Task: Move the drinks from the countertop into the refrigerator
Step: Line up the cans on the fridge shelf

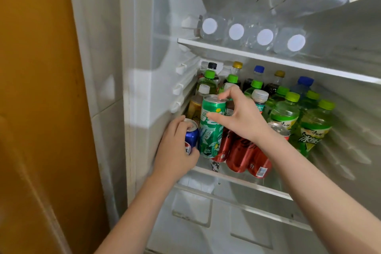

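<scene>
The refrigerator stands open in front of me. My left hand grips a blue can at the left front corner of the middle shelf. My right hand holds a tall green can just right of the blue one, thumb on its side and fingers at its top rim. Red cans stand to the right of the green can, partly hidden by my right wrist. Behind them the shelf is packed with green-capped bottles and other bottles.
The upper shelf carries several clear water bottles lying with white caps facing out. Below the middle shelf is a clear drawer. The fridge's left wall sits close to my left hand. A yellow-brown surface fills the left.
</scene>
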